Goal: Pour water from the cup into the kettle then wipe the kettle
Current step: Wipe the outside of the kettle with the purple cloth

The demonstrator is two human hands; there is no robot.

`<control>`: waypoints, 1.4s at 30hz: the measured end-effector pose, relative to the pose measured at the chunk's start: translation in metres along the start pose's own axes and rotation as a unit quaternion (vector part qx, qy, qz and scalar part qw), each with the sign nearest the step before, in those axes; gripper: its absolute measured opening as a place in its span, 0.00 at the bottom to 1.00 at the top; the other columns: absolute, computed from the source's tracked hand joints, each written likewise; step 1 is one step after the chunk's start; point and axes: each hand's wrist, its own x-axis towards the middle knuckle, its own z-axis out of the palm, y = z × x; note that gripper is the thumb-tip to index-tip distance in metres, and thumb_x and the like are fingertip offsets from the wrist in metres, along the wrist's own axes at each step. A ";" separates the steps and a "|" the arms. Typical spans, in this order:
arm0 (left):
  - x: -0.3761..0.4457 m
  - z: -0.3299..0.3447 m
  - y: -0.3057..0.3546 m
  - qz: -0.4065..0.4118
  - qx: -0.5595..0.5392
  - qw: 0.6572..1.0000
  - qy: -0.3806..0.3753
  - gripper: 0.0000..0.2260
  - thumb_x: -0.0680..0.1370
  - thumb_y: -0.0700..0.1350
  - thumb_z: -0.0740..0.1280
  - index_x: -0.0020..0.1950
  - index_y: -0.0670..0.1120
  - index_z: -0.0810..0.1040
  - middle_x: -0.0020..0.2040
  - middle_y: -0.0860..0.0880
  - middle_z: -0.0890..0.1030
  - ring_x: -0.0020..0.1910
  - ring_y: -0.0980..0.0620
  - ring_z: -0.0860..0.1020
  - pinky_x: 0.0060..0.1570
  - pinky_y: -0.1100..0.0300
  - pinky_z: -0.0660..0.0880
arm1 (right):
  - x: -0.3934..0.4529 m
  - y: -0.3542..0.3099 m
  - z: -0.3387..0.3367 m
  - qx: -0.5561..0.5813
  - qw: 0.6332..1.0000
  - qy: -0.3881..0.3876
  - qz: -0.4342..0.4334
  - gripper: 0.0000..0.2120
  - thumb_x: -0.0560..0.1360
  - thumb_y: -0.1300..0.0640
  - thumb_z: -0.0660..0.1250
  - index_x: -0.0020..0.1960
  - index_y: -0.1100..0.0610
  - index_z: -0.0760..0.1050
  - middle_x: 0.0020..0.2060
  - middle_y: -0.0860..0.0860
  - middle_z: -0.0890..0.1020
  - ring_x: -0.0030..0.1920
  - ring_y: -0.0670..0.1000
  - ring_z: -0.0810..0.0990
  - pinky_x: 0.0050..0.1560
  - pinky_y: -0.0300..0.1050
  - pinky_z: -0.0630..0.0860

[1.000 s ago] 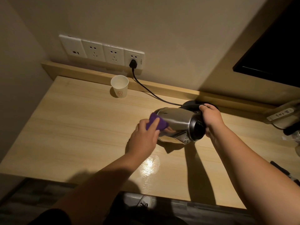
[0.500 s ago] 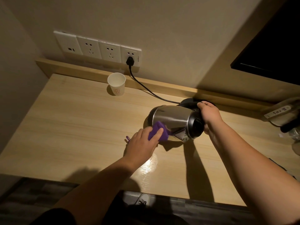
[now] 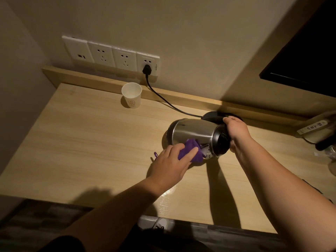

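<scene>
A pale wooden desk [image 3: 87,142] runs under a beige wall with a row of white sockets [image 3: 111,54]. At the desk's centre your right hand [image 3: 236,130] is closed around the dark top end of the shiny steel electric kettle [image 3: 192,131], tipping it onto its side. Your left hand [image 3: 172,164], at the kettle's 7 o'clock, presses a crumpled purple cloth [image 3: 190,151] against its lower side, fingers curled over it. The white paper cup [image 3: 131,95] stands upright at the kettle's 10 o'clock, well apart.

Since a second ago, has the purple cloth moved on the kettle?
Yes. The purple cloth in the left hand slid from the kettle body's upper side down to its lower edge, toward the desk surface, farther from the wall sockets.
</scene>
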 end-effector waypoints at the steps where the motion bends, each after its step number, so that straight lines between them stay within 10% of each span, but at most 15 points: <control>1: -0.003 0.002 -0.003 0.006 0.010 1.000 -0.012 0.31 0.72 0.48 0.71 0.73 0.51 0.62 0.60 0.44 0.67 0.52 0.47 0.70 0.45 0.56 0.73 | 0.000 0.000 0.000 0.002 1.000 -0.001 0.001 0.17 0.79 0.55 0.65 0.67 0.53 0.74 0.57 0.58 0.80 0.52 0.58 0.80 0.46 0.49 0.79; 9: -0.044 0.014 -0.044 -0.154 0.036 0.983 -0.096 0.23 0.77 0.49 0.67 0.71 0.53 0.66 0.62 0.45 0.73 0.55 0.48 0.74 0.48 0.56 0.75 | -0.001 0.002 -0.006 -0.003 1.000 -0.012 -0.011 0.17 0.79 0.55 0.65 0.68 0.51 0.72 0.54 0.54 0.79 0.49 0.55 0.80 0.42 0.48 0.79; 19: 0.037 -0.031 -0.068 -0.387 -0.355 0.850 -0.034 0.18 0.81 0.57 0.56 0.70 0.57 0.68 0.60 0.54 0.71 0.51 0.57 0.75 0.45 0.63 0.72 | -0.014 -0.002 -0.010 -0.169 0.959 -0.130 -0.184 0.15 0.79 0.58 0.65 0.64 0.46 0.72 0.54 0.50 0.79 0.51 0.53 0.80 0.51 0.52 0.80; 27: 0.094 -0.029 -0.082 -0.295 -0.242 0.908 -0.173 0.18 0.81 0.55 0.58 0.70 0.53 0.71 0.58 0.52 0.73 0.52 0.52 0.74 0.48 0.59 0.69 | -0.022 -0.004 -0.017 -0.242 0.916 -0.199 -0.252 0.20 0.78 0.60 0.67 0.66 0.46 0.69 0.57 0.49 0.77 0.49 0.47 0.82 0.51 0.49 0.81; 31: 0.098 -0.023 -0.084 -0.247 -0.229 0.912 -0.234 0.12 0.81 0.54 0.58 0.54 0.52 0.79 0.46 0.53 0.80 0.44 0.51 0.77 0.44 0.56 0.73 | -0.022 0.000 -0.022 -0.224 0.919 -0.192 -0.260 0.19 0.78 0.62 0.66 0.64 0.45 0.70 0.56 0.48 0.77 0.50 0.47 0.82 0.49 0.43 0.80; 42: 0.058 -0.004 -0.069 -0.248 -0.170 0.949 -0.095 0.18 0.80 0.59 0.53 0.62 0.52 0.74 0.53 0.55 0.69 0.42 0.59 0.73 0.39 0.65 0.71 | -0.018 0.005 -0.019 -0.190 0.935 -0.163 -0.252 0.18 0.78 0.62 0.66 0.62 0.44 0.72 0.56 0.49 0.78 0.53 0.54 0.81 0.47 0.47 0.82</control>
